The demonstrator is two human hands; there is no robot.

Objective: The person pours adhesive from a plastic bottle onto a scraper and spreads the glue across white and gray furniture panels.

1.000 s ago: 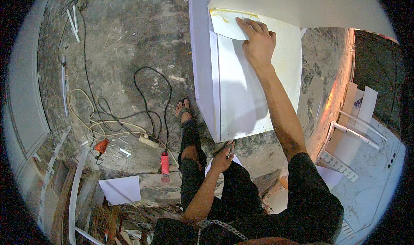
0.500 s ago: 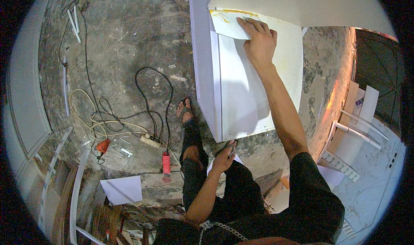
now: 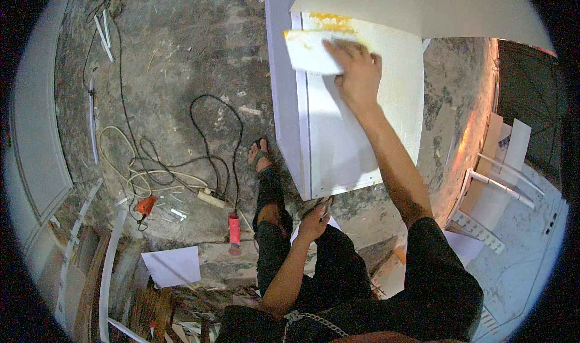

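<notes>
In the head view, the right hand, upper centre, is closed on a white flat piece with a yellow-smeared upper edge, its right end hidden by the fingers; contact with the white box beneath cannot be confirmed. The left hand, lower centre, has fingers curled near the box's lower edge, contents undeterminable. A pale panel is cut off at the top, while grey floor extends left of the box, with looped cables at centre left.

White card, yellow along far edge, overhangs white box's left edge; yellow smear beyond.
</notes>
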